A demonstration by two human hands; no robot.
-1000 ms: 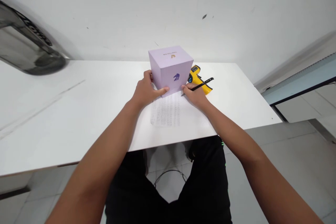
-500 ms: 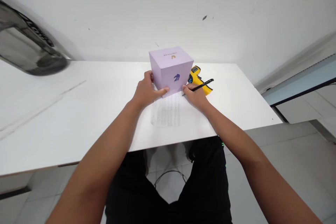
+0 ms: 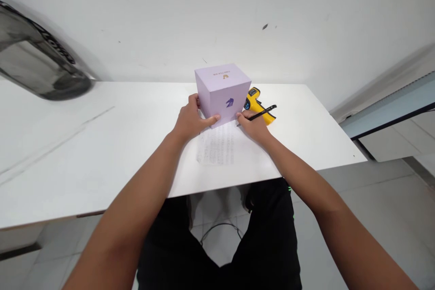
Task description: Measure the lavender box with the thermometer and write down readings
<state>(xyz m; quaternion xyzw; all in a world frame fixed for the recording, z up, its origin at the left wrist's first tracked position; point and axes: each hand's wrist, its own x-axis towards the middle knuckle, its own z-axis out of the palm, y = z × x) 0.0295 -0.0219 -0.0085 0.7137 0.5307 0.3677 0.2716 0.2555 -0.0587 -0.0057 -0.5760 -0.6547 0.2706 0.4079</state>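
A light purple box [image 3: 224,93] with a dark purple emblem on its near face stands on the white table. My left hand [image 3: 192,120] grips its left side, thumb across the lower front and fingers round the side. My right hand [image 3: 253,124] is closed on a black pencil [image 3: 263,113], tip pointing down-left at the table, while its fingertips touch the box's lower right edge. Behind that hand lies a yellow and black infrared thermometer [image 3: 253,97], partly hidden by the box and hand. Rows of faint grey writing [image 3: 217,147] show on the surface in front of the box.
A translucent grey container with dark lettering [image 3: 44,54] stands at the far left by the wall [image 3: 170,18]. The white table [image 3: 84,154] ends at its right edge, with a glass-topped surface [image 3: 390,108] farther right. A dark cable [image 3: 220,224] lies below.
The whole view has shifted slightly downward. Both hands, the box and the pencil keep nearly the same places relative to each other.
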